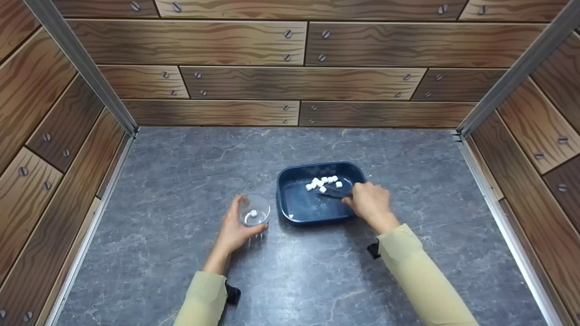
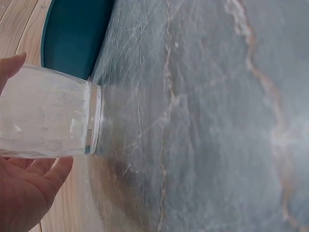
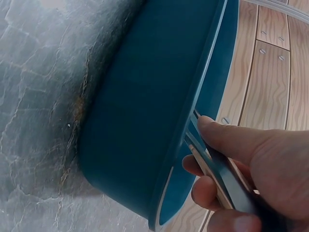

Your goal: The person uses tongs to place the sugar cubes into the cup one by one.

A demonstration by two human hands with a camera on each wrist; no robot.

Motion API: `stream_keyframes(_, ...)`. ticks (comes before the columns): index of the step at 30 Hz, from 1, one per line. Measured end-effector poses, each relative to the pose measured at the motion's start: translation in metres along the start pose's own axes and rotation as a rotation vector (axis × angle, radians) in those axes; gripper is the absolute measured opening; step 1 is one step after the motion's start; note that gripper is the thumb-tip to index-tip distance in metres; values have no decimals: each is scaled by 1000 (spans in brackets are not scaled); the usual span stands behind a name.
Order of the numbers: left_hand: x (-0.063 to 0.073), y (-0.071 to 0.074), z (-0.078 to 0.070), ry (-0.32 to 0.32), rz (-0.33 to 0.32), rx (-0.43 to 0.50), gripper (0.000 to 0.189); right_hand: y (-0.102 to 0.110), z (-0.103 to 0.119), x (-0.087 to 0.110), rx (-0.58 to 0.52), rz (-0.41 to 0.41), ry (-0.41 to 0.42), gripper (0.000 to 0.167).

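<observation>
My left hand (image 1: 235, 230) grips a clear glass (image 1: 260, 203) that stands on the table, thumb on one side and fingers on the other. One white cube (image 1: 253, 213) lies at the bottom of the glass. With my right hand (image 1: 370, 201) I hold dark tweezers (image 3: 219, 169) between thumb and fingers. Their tips reach over the rim into a dark blue dish (image 1: 299, 222), close to several white cubes (image 1: 322, 189) in its middle. Another small white piece (image 1: 291, 216) lies in the dish's near left corner. The dish wall hides the tips in the right wrist view.
The dish stands just right of the glass on a grey marbled table (image 1: 181, 158). Wood-patterned panels (image 1: 253, 83) close off the back and both sides, with metal rails (image 1: 503, 240) along the side edges. Black straps (image 1: 233, 293) show at both cuffs.
</observation>
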State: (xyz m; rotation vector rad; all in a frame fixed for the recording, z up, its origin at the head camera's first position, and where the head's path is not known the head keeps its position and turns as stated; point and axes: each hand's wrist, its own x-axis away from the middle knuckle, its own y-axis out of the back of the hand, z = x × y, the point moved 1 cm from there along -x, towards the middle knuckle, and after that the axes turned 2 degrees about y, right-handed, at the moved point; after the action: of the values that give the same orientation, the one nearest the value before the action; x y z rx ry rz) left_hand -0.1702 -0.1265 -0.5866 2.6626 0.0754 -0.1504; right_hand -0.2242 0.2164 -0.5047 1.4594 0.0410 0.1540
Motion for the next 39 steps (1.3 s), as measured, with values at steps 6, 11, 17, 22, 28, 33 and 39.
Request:
stream_keyframes(6,0,0,0,-2,-2,6,94,-1,1,0,7,-9,0,38)
stream_keyframes(11,0,0,1,3,-4,14,95,0,3,-1,13,-11,4,37)
stream_keyframes(17,0,0,2,6,-3,9,94,-1,3,-2,16,-21,8,34)
stream_keyframes(22,0,1,1,29,8,15,95,-2,2,-1,14,-35,31,33)
stream_keyframes(28,0,1,1,41,8,14,96,-3,0,-1,-2,-51,33,32)
stream_keyframes(33,0,1,0,34,6,14,97,-4,0,0,-31,-51,6,33)
stream_keyframes(39,1,0,0,19,6,21,97,-3,-3,3,-74,-36,2,34)
